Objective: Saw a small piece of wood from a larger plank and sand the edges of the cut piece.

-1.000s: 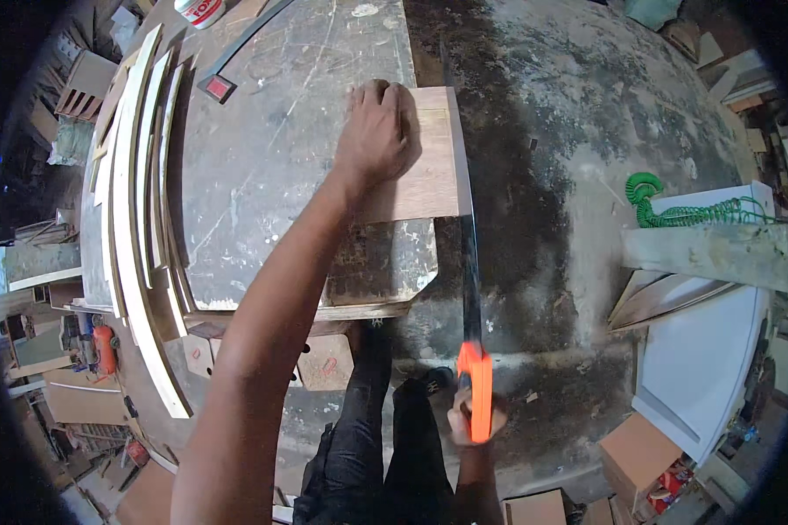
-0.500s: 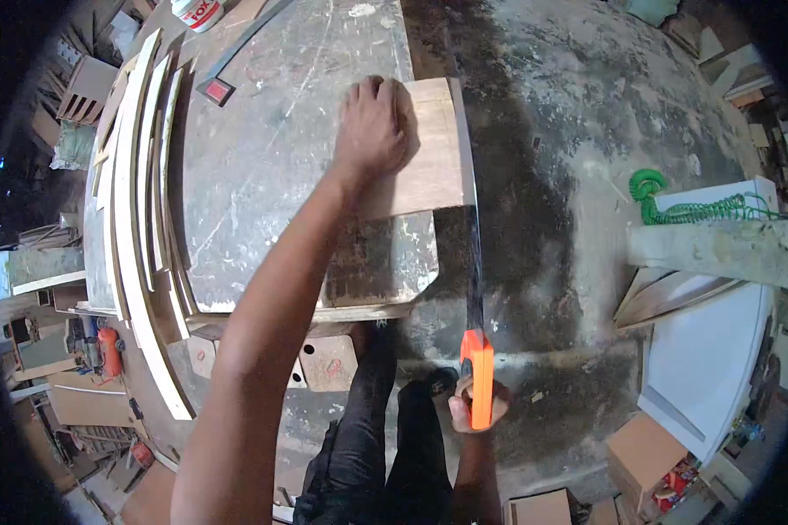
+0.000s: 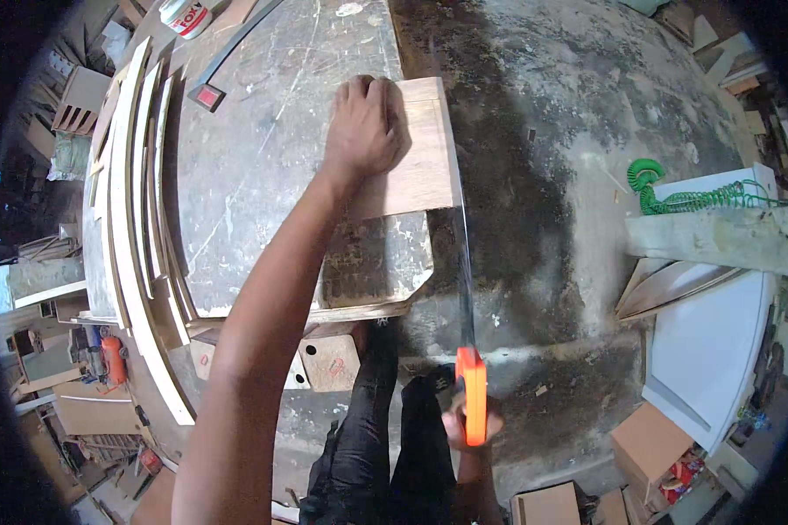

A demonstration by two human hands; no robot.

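Observation:
A pale wooden board [image 3: 422, 166] lies across the right edge of the worn workbench, its end overhanging. My left hand [image 3: 363, 122] bears down on top of it with the fingers curled, holding it in place. Below and to the right, my right hand [image 3: 453, 427] is wrapped round the orange handle of a handsaw [image 3: 473, 398]. The narrow dark blade runs from the handle up to the board's right end, and its far part is hard to make out there.
Long thin wood strips [image 3: 131, 219] lie along the bench's left side. A square with a dark blade [image 3: 208, 94] and a white tub [image 3: 186, 16] sit at the far left. A green coiled hose [image 3: 648, 175] and a white panel [image 3: 705, 367] are on the right.
The handsaw and my right hand have moved back toward me. My left hand stays on the board, while the whole view has shifted slightly.

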